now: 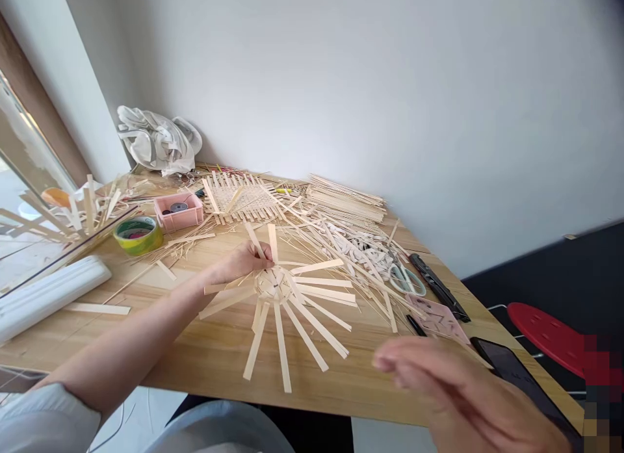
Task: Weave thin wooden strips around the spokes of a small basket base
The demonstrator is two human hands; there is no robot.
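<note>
A round weaving of flat bamboo strips [275, 284], with a small woven centre and strips fanning out like rays, is tilted above the table. My left hand [248, 259] is closed on its far edge, thumb and fingers pinching beside the upright strips. Close to the camera at lower right, my right hand [468, 391] is apart from the weaving. Its fingers are pressed together and partly blurred; whatever they may hold is hidden. Just behind that hand lie a dark phone [521, 381] and a pink patterned card [436, 318].
At the back are a woven bamboo mat [241, 196], stacked strips [346, 199] and a pink box [179, 211]. Yellow-green tape [138, 236] stands left. Scissors [407, 281] and a black cutter [439, 287] lie right. A red stool [546, 333] stands beyond the table's edge.
</note>
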